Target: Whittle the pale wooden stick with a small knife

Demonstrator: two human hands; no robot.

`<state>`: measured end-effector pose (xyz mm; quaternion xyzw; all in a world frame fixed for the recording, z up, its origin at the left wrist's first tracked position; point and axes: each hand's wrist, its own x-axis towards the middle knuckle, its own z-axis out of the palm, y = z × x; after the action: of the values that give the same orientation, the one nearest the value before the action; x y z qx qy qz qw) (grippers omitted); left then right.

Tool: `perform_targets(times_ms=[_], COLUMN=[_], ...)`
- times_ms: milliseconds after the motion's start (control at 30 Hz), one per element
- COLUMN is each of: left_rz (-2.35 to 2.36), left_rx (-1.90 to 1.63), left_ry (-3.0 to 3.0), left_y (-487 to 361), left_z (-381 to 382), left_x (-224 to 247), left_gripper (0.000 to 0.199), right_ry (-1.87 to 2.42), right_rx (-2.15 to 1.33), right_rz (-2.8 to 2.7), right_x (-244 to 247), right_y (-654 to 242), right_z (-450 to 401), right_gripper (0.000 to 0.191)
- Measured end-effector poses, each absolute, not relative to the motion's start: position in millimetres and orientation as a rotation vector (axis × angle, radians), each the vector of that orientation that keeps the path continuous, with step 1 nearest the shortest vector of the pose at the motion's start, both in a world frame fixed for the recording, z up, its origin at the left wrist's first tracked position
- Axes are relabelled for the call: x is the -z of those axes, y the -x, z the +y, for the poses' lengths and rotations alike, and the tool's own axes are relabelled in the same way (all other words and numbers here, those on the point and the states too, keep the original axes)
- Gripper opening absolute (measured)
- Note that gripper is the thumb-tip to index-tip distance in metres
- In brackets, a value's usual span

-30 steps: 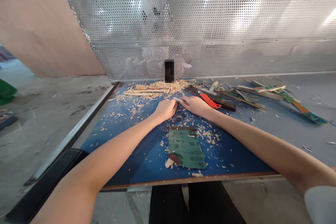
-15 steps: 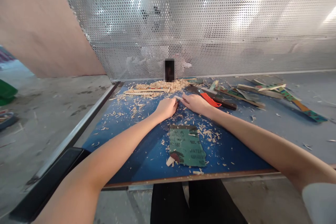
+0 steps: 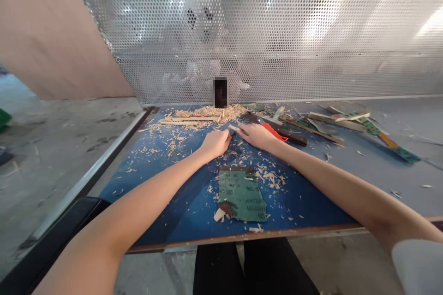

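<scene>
Whitish piece: small, between the hands, over the middle of the table; mostly hidden, can't say what it is.
Left hand: bunched, looks clamped on the whitish piece.
Right hand: back of hand up, fingers pointing inward, tips at the whitish piece; grip or just touch, can't tell.
Hands: close together, almost meeting at the piece, both arms stretched forward.
Sandpaper: green sheet flat on table, nearer the body than the hands; print reads 180, brown lower left corner.
Pale chip: at that corner.
Shavings: heaped past the hands, loose bits scattered all around.
Wood strip: lying crosswise in the heap.
Red tool: just beyond the right wrist, partly hidden.
Dark handle: beside the red tool.
Scrap strips: jumbled at right, some painted green and orange.
Table: blue top, brown near edge.
Mesh panel: upright along far edge.
Co-worker: behind mesh, pale top, dark spots.
</scene>
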<state>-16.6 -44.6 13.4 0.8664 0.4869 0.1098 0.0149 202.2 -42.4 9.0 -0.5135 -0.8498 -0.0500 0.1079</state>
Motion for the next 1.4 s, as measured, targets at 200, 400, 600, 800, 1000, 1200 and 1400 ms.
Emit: perform_targets(times_ms=[200, 400, 600, 800, 1000, 1200, 1400], left_rz=[1.517, 1.522, 1.512, 1.515, 1.527, 1.575, 1.569], left_rx=[-0.319, -0.332, -0.339, -0.35, -0.331, -0.352, -0.315], left_ry=[-2.698, -2.701, -2.72, -2.7, -2.707, -2.665, -2.689], left_y=[16.3, 17.0, 18.7, 19.1, 17.3, 16.0, 17.0], left_z=[-46.0, -45.2, -43.9, -44.5, -44.3, -44.3, -46.4], left_x=[-14.7, -15.8, -13.7, -13.6, -15.2, -15.2, -16.6], left_gripper=[0.032, 0.03, 0.028, 0.029, 0.031, 0.033, 0.032], right_ry=[1.395, 1.496, 1.558, 1.496, 1.423, 1.424, 1.506], right_rx=[0.153, 0.174, 0.129, 0.121, 0.12, 0.143, 0.121], right_rz=[-2.529, -2.489, -2.438, -2.482, -2.508, -2.516, -2.496], right_x=[-7.4, -8.2, -5.1, -5.5, -8.6, -7.7, -9.8], right_y=[-203.2, -202.3, -203.7, -201.2, -197.8, -194.3, -197.6], right_z=[-46.5, -43.3, -39.5, -41.5, -45.0, -45.0, -43.8], right_gripper=[0.037, 0.035, 0.034, 0.033, 0.032, 0.033, 0.034])
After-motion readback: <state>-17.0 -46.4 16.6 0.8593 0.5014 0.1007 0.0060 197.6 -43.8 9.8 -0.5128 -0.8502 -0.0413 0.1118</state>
